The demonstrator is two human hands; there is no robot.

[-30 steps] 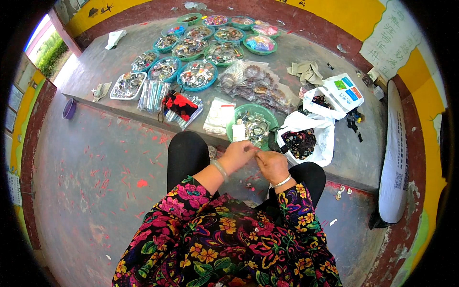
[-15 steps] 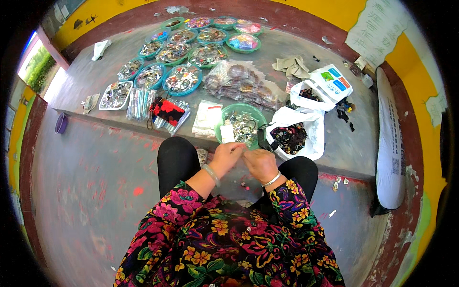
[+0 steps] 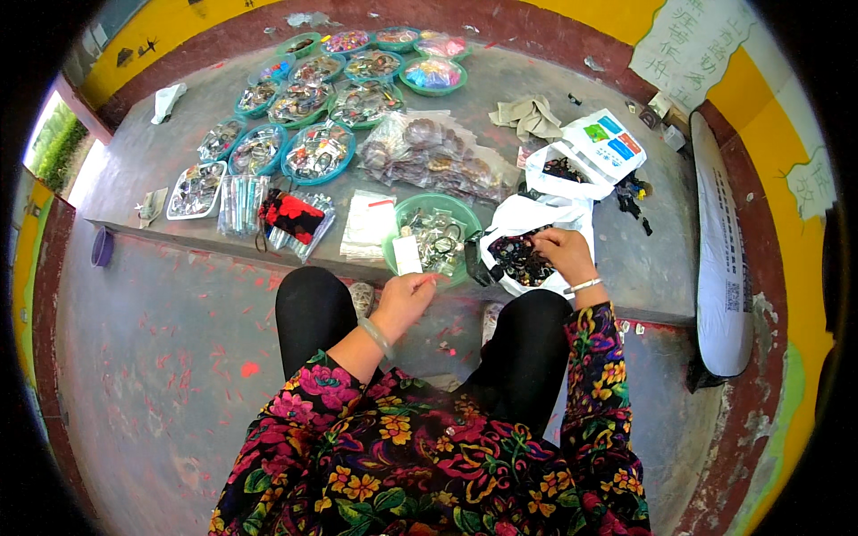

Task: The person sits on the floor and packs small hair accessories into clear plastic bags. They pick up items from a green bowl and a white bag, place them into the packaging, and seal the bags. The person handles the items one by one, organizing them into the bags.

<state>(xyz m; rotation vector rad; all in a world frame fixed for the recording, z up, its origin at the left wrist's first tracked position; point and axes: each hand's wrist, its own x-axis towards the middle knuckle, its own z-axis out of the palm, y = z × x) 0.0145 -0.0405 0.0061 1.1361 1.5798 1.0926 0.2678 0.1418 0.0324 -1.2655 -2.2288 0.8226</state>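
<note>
Beside the green bowl (image 3: 435,234), the left hand (image 3: 407,295) pinched a small white card (image 3: 407,255) upright. Right of that bowl, the right hand (image 3: 561,251) dipped curled fingers into the white bag (image 3: 527,219) of dark trinkets. Picking one piece gently would work best.

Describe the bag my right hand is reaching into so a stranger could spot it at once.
Find the grey ledge in front of the seated person. At its near edge, right of the green bowl, sits a white plastic bag. Unlike the other white bag behind it, its open mouth shows dark pieces, with the right hand in it.
</note>
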